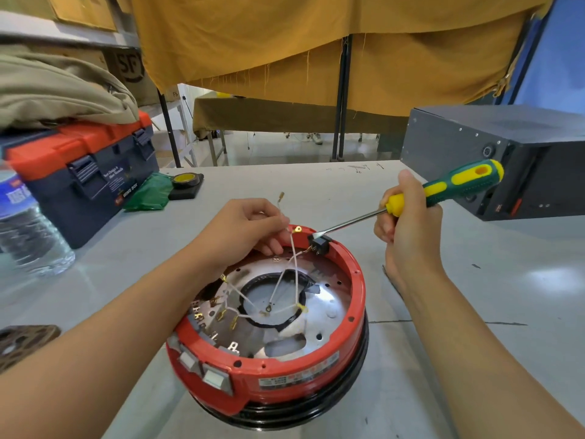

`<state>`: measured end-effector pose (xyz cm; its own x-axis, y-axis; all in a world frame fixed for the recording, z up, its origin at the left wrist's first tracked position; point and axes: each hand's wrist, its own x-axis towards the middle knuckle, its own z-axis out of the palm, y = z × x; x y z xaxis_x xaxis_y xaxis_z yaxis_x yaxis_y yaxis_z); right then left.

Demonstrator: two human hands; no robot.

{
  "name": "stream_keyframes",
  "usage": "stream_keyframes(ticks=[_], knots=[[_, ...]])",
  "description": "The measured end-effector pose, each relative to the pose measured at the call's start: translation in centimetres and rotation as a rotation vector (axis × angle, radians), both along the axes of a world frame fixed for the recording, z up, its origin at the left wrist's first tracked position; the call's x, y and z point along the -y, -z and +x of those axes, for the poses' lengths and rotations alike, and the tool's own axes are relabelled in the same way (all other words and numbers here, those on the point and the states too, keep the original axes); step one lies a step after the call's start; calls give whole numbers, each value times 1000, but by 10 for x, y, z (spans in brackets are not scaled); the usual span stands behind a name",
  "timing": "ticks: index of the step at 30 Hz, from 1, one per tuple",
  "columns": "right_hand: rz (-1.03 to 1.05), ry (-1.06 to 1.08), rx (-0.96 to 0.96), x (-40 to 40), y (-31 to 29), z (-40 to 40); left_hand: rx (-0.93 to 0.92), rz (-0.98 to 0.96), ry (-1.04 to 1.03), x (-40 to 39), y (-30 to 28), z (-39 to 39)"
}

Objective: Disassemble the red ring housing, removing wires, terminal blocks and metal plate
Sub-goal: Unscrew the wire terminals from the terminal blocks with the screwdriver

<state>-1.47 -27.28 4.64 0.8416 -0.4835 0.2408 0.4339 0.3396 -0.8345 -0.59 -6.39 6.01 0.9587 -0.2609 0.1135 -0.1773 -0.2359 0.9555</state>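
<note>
While our left hand (243, 229) pinches loose white wires (292, 251), our right hand (408, 223) grips the green-and-yellow screwdriver (443, 190), its tip on the black terminal block (319, 242) just beyond. Inside the red ring housing (285, 369) on the grey worktop (443, 359), the shiny metal plate (329, 299) and most wiring remain, so we judge ourselves midway.

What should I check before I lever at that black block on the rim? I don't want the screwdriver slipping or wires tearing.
1. Screwdriver tip on the black terminal block: ok, it touches the top edge.
2. Right hand grip on the handle: ok, fingers wrapped round it.
3. White wires held aside: ok, left hand pinches them beside the block.
4. Block free of wires: not ok, a lead still joins its inner side.
5. Red ring housing steadied: cannot tell, neither hand plainly grips it.
6. Block's fixing released: cannot tell, hidden.
</note>
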Motion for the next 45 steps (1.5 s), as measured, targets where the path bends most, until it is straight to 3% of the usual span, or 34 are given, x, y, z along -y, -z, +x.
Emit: stream_keyframes(ticks=[9, 21, 26, 31, 45], knots=[[-56, 1, -35, -3, 2, 0, -6, -474, -207, -16, -12, 5], [-86, -59, -22, -9, 6, 0, 5, -771, -358, -45, -20, 2], [-101, -137, -28, -13, 8, 0, 80, -777, -503, -74, -32, -7], [-98, -214, -54, -18, 10, -1, 146, -574, -617, -105, -37, -11], [-156, -293, -76, -22, 15, -1, -77, -673, -788, -145, 20, -1]])
